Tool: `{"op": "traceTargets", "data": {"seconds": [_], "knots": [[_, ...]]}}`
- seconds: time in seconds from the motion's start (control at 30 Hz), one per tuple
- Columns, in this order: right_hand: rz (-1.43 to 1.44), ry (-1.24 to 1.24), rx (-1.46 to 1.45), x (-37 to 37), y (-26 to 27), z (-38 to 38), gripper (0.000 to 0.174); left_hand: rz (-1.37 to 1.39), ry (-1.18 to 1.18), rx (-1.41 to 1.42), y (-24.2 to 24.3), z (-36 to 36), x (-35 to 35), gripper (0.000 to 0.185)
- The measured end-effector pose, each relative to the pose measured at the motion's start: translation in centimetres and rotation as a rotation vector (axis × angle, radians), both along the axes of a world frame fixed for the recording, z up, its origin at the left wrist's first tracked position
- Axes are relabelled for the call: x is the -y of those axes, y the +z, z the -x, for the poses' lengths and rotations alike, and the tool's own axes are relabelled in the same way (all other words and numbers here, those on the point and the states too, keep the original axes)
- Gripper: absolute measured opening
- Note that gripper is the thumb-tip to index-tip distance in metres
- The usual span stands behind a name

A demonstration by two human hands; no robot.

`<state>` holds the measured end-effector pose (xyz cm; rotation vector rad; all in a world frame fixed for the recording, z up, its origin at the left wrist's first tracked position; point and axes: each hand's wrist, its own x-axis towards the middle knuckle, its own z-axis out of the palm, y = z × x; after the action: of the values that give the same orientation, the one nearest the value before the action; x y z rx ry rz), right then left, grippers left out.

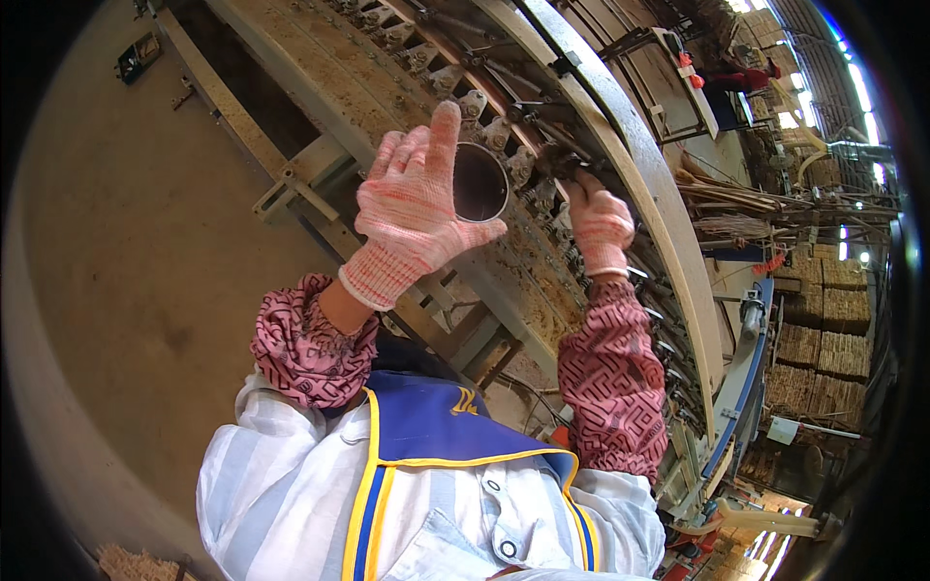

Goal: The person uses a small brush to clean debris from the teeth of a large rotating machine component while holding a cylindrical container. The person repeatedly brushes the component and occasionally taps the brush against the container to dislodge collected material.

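My left hand (410,192), in a pink and white knitted glove, holds a round open-topped can (481,183) between thumb and fingers. The can has a thin bright rim and a dark inside; its contents cannot be made out. It is above the rusty metal bed (538,269) of a long machine. Further right, my gloved right hand (601,221) reaches in among the machine's rods and brackets. Its fingertips meet a dark clump (559,161), and whether they grip it is unclear. A row of metal brackets with rollers (496,132) runs between the two hands.
A curved pale rail (654,192) passes just right of my right hand. On the left, the machine's lower frame (240,138) stands over a brown floor (160,290). Stacks of wooden strips (821,341) and a person in red (748,78) are in the background.
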<state>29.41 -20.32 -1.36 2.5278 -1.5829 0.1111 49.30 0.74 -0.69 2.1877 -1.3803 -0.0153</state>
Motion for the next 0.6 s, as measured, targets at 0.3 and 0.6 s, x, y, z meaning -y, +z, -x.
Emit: {"op": "traceTargets", "data": {"seconds": [0.3, 0.6], "knots": [[-0.017, 0.063, -0.094, -3.0, 6.1, 3.3, 0.033, 0.029, 0.023, 0.057, -0.8, 0.4, 0.2, 0.135], [-0.119, 0.084, 0.230, -3.5, 5.5, 5.6, 0.035, 0.084, -0.018, -0.045, -0.6, 0.2, 0.1, 0.135]]}}
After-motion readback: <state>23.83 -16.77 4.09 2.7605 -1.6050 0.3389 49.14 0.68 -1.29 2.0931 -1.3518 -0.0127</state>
